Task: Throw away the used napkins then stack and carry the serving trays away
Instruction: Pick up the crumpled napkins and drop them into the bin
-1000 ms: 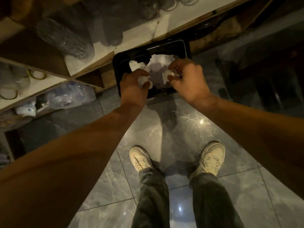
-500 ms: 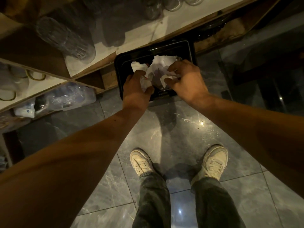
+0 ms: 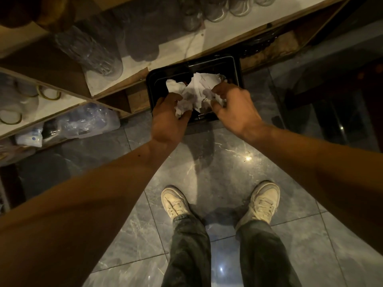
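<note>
I see both hands a little lower over the black bin (image 3: 236,65) than a moment ago, and the paper looks more bunched up in the middle of the frame. I think the napkins are about to drop in, so the first job is almost done. No serving trays show here, so stacking comes later.

On the left of the frame sit shelves with clear plastic cups (image 3: 91,52) and a plastic bag (image 3: 87,121) lower down.

My left hand (image 3: 167,121) is curled most of the way closed around a crumpled napkin (image 3: 182,106), just above the near rim of the bin.

The big wad of napkins (image 3: 199,85) hangs over the bin's mouth, between my two hands.

My right hand (image 3: 234,106) is half open, with fingertips (image 3: 215,93) pinching the right edge of that wad.
</note>
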